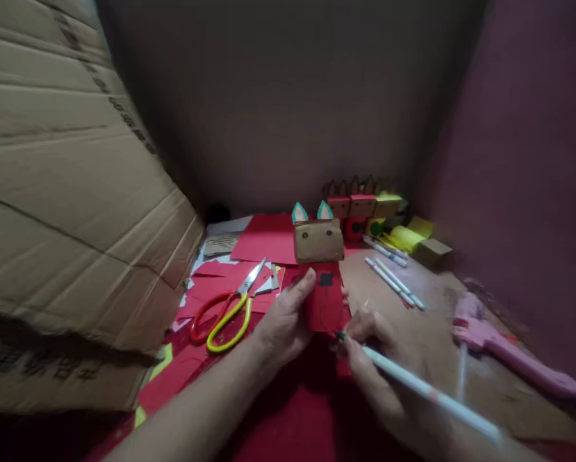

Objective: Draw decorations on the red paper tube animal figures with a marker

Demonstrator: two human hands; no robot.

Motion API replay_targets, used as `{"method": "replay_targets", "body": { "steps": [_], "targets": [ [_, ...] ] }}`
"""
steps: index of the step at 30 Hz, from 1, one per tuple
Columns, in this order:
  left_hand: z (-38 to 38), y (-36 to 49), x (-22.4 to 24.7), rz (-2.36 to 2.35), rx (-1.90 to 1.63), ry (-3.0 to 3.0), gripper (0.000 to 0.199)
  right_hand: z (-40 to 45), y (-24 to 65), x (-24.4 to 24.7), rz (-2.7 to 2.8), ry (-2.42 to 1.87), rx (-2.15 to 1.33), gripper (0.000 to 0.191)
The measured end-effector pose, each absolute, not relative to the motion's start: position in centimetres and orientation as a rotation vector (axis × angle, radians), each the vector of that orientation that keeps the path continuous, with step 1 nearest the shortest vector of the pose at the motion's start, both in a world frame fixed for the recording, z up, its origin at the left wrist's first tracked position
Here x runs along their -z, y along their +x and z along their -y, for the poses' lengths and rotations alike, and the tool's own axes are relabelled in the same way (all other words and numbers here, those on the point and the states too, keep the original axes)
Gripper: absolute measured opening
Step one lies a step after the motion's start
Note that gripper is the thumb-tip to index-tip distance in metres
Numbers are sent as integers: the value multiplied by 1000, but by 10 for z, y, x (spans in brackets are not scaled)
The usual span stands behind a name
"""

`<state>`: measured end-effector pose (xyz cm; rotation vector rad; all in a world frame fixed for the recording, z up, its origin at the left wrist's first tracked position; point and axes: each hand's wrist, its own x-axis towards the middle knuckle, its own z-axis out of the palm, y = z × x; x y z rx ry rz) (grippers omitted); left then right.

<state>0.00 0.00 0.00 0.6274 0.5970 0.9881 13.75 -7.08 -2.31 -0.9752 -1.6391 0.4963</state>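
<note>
Nearest, my right hand (pixel 377 359) grips a white marker (pixel 423 388), its dark tip at the lower edge of a cardboard-headed figure (pixel 325 273). My left hand (pixel 287 324) holds this figure by its red body, thumb in front. To its left I see scissors (pixel 243 296) on cut red paper (pixel 206 282); to the right, a pink glue gun (pixel 504 350) and loose markers (pixel 389 281). Farthest, similar figures (pixel 362 206) stand in a row.

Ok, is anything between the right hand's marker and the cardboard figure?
Nothing visible: the marker in the right hand has its tip by the lower edge of the figure; contact is unclear. The left hand has its thumb higher up.
</note>
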Motion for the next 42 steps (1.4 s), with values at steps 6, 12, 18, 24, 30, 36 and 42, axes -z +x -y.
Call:
{"method": "replay_targets", "body": {
  "steps": [6,12,18,24,30,36,42],
  "targets": [
    [-3,-2,0,-549,-994,632,55,75,137,31,1632,-867,-456,22],
    [-2,-1,1,-540,-1004,630,54,68,137,33,1654,-793,-427,18],
    [0,0,-1,-540,-1010,627,53,67,136,32,1674,-782,-426,19],
    [-1,1,0,-527,-1012,648,52,68,136,33,1692,-826,-412,18],
    [-1,-1,0,-558,-1013,635,55,72,140,24,1668,-955,-355,20],
    [-2,-1,-1,-557,-1008,643,55,73,144,19,1629,-916,-455,22],
    [-2,-1,0,-552,-1006,646,57,73,142,24,1626,-891,-430,18]
  ]
}}
